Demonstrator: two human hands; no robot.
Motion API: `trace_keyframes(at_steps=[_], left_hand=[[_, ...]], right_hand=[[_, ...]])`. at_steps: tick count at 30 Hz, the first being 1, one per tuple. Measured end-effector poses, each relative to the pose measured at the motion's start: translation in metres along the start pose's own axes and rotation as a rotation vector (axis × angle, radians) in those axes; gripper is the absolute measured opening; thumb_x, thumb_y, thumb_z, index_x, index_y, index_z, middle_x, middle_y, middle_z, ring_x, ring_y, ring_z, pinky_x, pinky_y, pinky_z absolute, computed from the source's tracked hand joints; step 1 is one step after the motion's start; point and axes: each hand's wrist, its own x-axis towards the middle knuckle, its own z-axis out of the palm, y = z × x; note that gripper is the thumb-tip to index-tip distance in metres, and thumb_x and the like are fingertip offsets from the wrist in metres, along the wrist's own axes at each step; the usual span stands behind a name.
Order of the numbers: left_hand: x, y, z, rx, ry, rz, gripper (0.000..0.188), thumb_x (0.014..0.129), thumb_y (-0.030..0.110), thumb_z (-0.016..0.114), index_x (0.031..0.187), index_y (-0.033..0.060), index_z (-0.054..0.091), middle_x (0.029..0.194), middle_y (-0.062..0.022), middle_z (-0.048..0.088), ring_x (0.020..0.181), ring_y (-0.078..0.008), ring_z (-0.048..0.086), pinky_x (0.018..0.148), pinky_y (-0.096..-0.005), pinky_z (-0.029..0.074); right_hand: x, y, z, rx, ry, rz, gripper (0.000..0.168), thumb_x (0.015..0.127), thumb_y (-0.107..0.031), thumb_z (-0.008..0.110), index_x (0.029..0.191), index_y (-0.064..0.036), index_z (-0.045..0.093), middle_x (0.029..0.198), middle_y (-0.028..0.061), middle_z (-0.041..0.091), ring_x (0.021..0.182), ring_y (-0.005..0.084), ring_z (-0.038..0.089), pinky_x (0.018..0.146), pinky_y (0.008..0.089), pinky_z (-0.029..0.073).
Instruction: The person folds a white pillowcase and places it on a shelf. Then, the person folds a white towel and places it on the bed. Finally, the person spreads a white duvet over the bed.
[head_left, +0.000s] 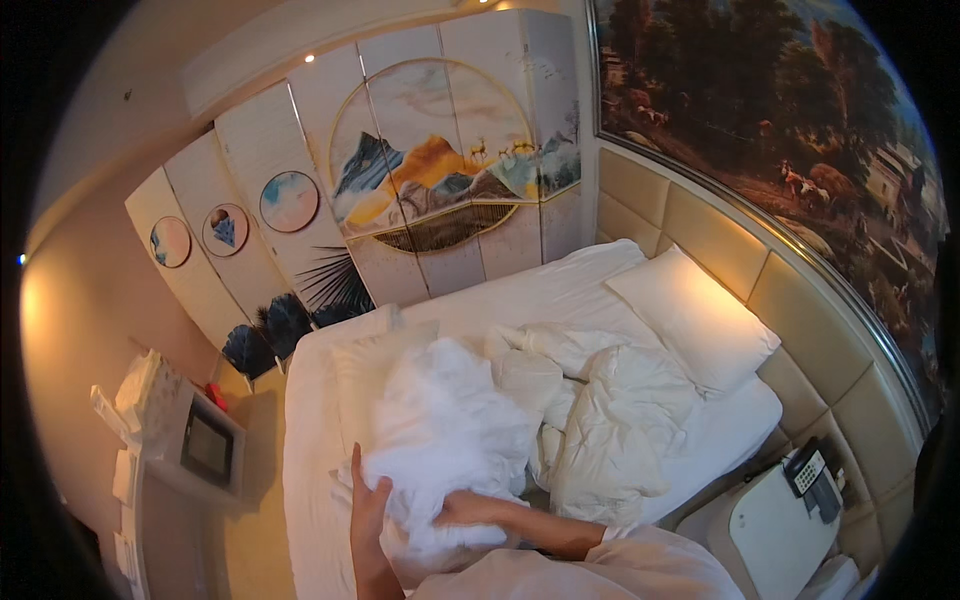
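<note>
A bunched white duvet cover or sheet (450, 420) lies heaped on the near part of the bed, slightly blurred. My left hand (368, 495) is at its left side, fingers pointing up and thumb apart; it holds nothing that I can see. Reaching in from the right, my right hand (456, 508) grips the white fabric, its fingers partly hidden in the folds. Beside the heap, a crumpled cream duvet (622, 420) spreads toward the head of the bed. Under them is a white-sheeted mattress (315, 420).
A white pillow (697, 322) rests by the padded headboard (802, 330). To the right stands a white bedside table (780, 525) with a telephone (806, 472). A painted folding screen (435, 165) stands beyond the bed. At left is a cabinet (169, 450) with a dark-fronted appliance (208, 442).
</note>
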Motion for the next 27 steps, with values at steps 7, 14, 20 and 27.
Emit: trace_keyframes(at_steps=[7,14,20,27], left_hand=[[-0.004,-0.072,-0.064,0.526,0.141,-0.008,0.035,0.073,-0.001,0.059,0.107,-0.0012,0.058,0.098,-0.0141,0.065,0.093,-0.024,0.06,0.082,-0.0328,0.045],[-0.006,-0.082,-0.064,0.652,0.075,0.075,0.033,0.067,0.004,0.064,0.099,-0.0036,0.061,0.089,-0.0155,0.066,0.086,-0.024,0.064,0.073,-0.0335,0.05],[-0.007,-0.116,-0.088,0.373,0.023,-0.264,0.067,0.065,0.011,0.072,0.125,0.0002,0.044,0.125,-0.0143,0.052,0.111,-0.0212,0.051,0.092,-0.0358,0.044],[-0.059,-0.194,-0.116,-0.242,0.149,-0.443,0.059,0.081,0.015,0.061,0.133,0.0004,0.037,0.126,-0.0114,0.05,0.118,-0.021,0.045,0.098,-0.0393,0.038]], right_hand=[[-0.051,0.011,-0.011,0.277,-0.202,-0.033,0.036,0.079,-0.023,0.067,0.105,0.001,0.06,0.09,0.0102,0.065,0.08,0.0152,0.058,0.069,0.0274,0.047],[-0.071,0.13,-0.081,-0.279,0.975,0.138,0.072,0.072,-0.006,0.068,0.135,-0.004,0.034,0.125,0.0226,0.047,0.098,0.0217,0.057,0.078,0.0314,0.048],[-0.011,0.126,-0.087,0.571,0.625,0.037,0.105,0.066,-0.011,0.076,0.145,-0.008,0.008,0.143,0.0214,0.027,0.121,0.0257,0.044,0.097,0.0367,0.039],[0.037,0.084,-0.008,0.217,0.368,0.078,0.063,0.079,-0.012,0.066,0.135,-0.006,0.038,0.13,0.0139,0.048,0.116,0.0204,0.048,0.097,0.03,0.037]])
